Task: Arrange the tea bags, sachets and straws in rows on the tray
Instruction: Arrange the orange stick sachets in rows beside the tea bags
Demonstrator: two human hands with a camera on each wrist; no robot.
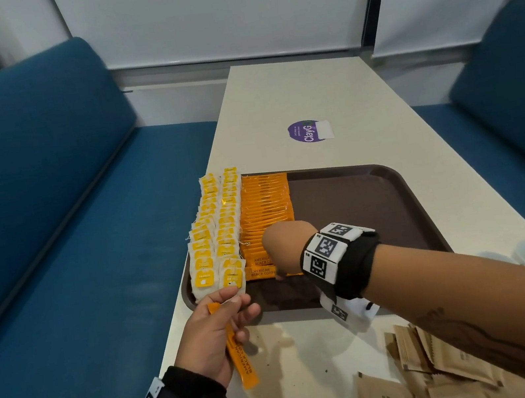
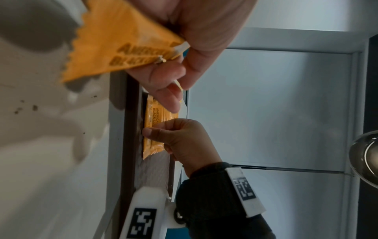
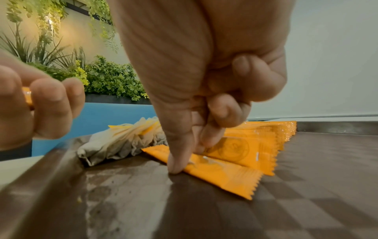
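1. Three rows already run from the far edge of the tray (image 1: 389, 198) toward its near edge: two of tea bags (image 1: 215, 238) along the left edge, and one of orange coffee sachets (image 1: 265, 212) just beside them.
2. Judged from this, the sachet row is the step in hand. The right hand (image 1: 285, 247) has its thumb and a fingertip down on the nearest sachet (image 3: 214, 171), which lies askew; whether it pinches or only presses cannot be told.
3. The left hand (image 1: 214, 335) pinches a spare sachet (image 1: 241, 358) over the table's near-left edge.
4. Next move probably calls for squaring that nearest sachet, then laying the spare one in front.
5. Little room is left before the near rim; the tray's right half lies bare.
6. Brown sugar sachets (image 1: 433, 375) wait on the table (image 1: 306, 94) near its right edge.
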